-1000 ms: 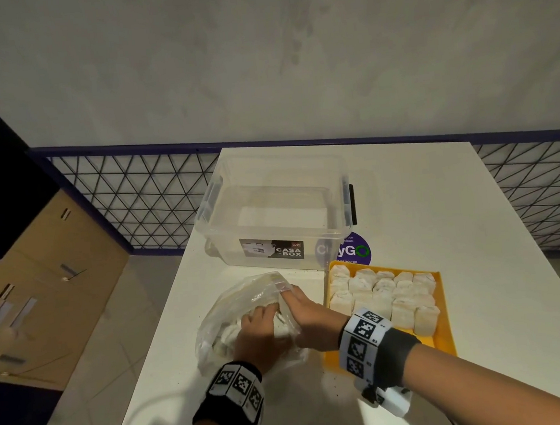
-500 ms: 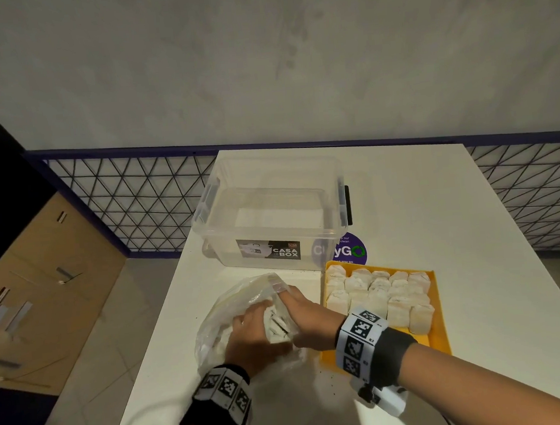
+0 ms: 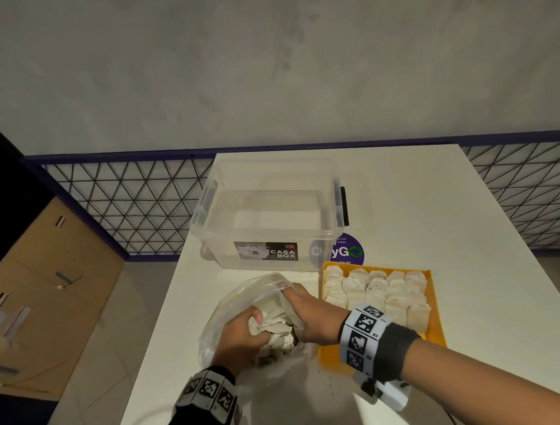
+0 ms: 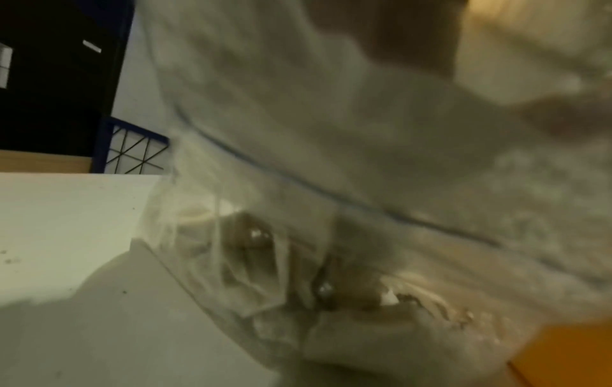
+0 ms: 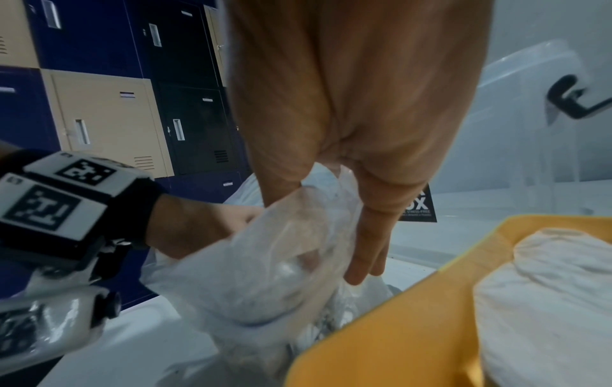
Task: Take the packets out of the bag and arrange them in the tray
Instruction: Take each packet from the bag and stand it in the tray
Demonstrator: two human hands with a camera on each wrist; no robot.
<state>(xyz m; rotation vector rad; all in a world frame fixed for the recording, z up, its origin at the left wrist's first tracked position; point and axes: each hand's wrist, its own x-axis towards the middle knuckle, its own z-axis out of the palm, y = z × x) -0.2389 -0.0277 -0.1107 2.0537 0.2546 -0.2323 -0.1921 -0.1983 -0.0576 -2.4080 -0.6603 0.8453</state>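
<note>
A clear plastic bag (image 3: 229,322) lies on the white table, left of the orange tray (image 3: 434,304). My left hand (image 3: 254,320) is inside the bag's mouth and grips a bunch of white packets (image 3: 273,329). My right hand (image 3: 287,296) pinches the bag's rim and holds it open; in the right wrist view its fingers (image 5: 374,235) lie along the bag (image 5: 265,264). Several white packets (image 3: 377,292) stand in rows in the tray. The left wrist view is blurred by the bag (image 4: 331,131).
A clear storage box (image 3: 268,213) stands just behind the bag and tray, with a purple round sticker (image 3: 348,252) beside it. The table's left edge (image 3: 166,324) runs close to the bag. Lockers (image 5: 109,117) and a wire fence (image 3: 129,205) stand to the left.
My left hand has drawn back toward me out of the bag with packets bunched in its fingers. My right hand keeps its hold on the bag's rim.
</note>
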